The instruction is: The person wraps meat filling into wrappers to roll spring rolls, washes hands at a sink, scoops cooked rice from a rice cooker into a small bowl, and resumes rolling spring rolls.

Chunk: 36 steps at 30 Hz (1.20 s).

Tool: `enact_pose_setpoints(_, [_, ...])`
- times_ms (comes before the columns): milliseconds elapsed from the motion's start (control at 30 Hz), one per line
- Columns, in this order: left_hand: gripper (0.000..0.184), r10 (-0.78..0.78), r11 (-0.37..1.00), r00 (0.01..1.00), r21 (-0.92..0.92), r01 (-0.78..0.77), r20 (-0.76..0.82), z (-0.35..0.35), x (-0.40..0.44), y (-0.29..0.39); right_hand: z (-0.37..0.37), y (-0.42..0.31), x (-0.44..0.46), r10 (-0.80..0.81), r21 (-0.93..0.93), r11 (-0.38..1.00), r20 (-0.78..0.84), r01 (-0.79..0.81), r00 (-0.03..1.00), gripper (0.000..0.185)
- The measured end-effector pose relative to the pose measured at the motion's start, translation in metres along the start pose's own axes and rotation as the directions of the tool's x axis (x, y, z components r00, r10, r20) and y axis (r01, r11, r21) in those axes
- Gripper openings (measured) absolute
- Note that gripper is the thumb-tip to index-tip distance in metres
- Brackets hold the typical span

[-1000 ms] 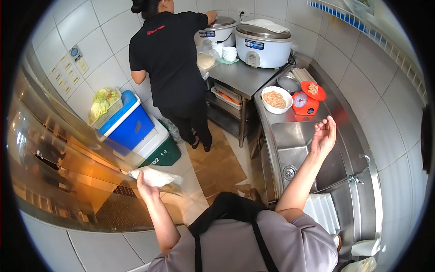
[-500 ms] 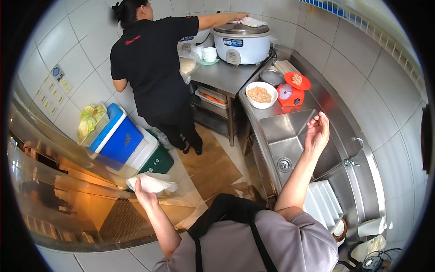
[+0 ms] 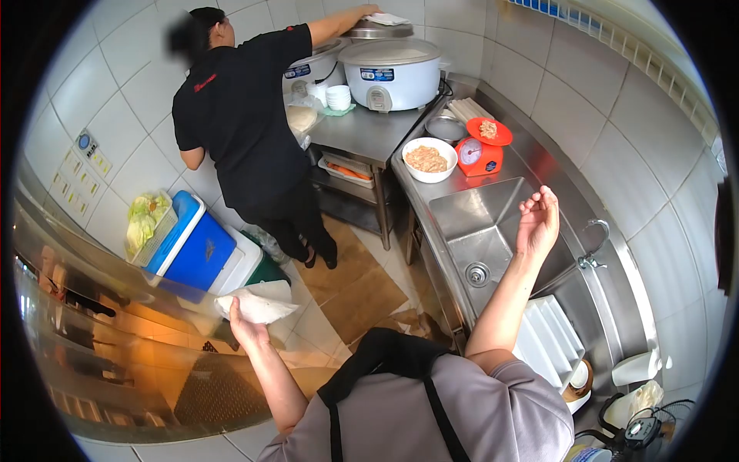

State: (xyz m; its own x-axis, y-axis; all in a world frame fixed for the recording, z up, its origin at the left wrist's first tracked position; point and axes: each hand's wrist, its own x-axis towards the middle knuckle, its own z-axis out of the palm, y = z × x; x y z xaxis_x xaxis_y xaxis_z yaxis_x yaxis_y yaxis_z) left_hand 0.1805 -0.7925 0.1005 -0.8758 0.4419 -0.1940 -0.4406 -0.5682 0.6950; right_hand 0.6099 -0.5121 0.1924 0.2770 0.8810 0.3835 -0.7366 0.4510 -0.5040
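My left hand (image 3: pixel 248 329) is closed round the edge of a white cloth-like item (image 3: pixel 262 306), which hangs out to the right of the fingers. Over the steel sink (image 3: pixel 473 231) my right hand (image 3: pixel 537 225) is raised palm up, its fingers loosely curled but apart, holding nothing. Beyond it on the counter are a white bowl of pale chopped food (image 3: pixel 429 160) and a red scale (image 3: pixel 479 157) with a little of similar food on its pan.
A co-worker in black (image 3: pixel 239 123) stands at the steel table, holding a pot lid (image 3: pixel 379 31) beside an uncovered white cooker (image 3: pixel 391 75). Blue cooler (image 3: pixel 198 254) and lettuce basket (image 3: pixel 148 223) stand left. A faucet (image 3: pixel 593 246) and white trays (image 3: pixel 546 339) are right.
The co-worker has reached across and lifted the lid and cloth off the large cooker. The view has turned a little to the right. My hands have hardly moved relative to my body.
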Motion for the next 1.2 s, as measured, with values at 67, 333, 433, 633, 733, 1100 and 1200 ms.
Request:
enact_pose_setpoints(67, [0.040, 0.007, 1.000, 1.000, 0.011, -0.007, 0.007, 0.005, -0.002, -0.001, -0.001, -0.001, 0.000, -0.005, 0.001, 1.000, 0.004, 0.005, 1.000, 0.018])
enact_pose_setpoints(333, [0.038, -0.011, 1.000, 0.999, 0.023, 0.010, 0.048, 0.001, 0.002, -0.006, -0.005, -0.005, -0.001, -0.010, 0.002, 1.000, -0.023, 0.010, 1.000, 0.018])
enact_pose_setpoints(433, [0.037, -0.011, 1.000, 0.999, 0.026, 0.010, 0.047, 0.004, 0.000, -0.006, -0.006, -0.005, -0.001, -0.014, 0.002, 1.000, -0.031, 0.014, 0.999, 0.018])
enact_pose_setpoints(633, [0.037, 0.009, 0.999, 0.999, 0.034, -0.010, 0.033, 0.003, 0.002, -0.005, -0.007, -0.002, 0.000, -0.010, 0.002, 1.000, -0.046, 0.010, 0.999, 0.018])
enact_pose_setpoints(733, [0.038, 0.017, 0.999, 1.000, 0.046, -0.018, 0.019, 0.002, 0.002, -0.004, -0.008, -0.001, 0.000, -0.007, 0.000, 1.000, -0.046, 0.007, 0.999, 0.017])
enact_pose_setpoints(1100, [0.041, -0.012, 0.999, 0.999, 0.052, 0.009, 0.050, 0.004, 0.008, -0.009, -0.015, -0.002, -0.004, -0.008, -0.032, 0.999, -0.058, 0.006, 0.998, 0.017])
enact_pose_setpoints(1200, [0.042, -0.020, 0.998, 0.998, 0.052, 0.017, 0.061, 0.007, 0.009, -0.010, -0.015, -0.004, -0.005, -0.013, -0.041, 0.999, -0.054, 0.010, 0.998, 0.017])
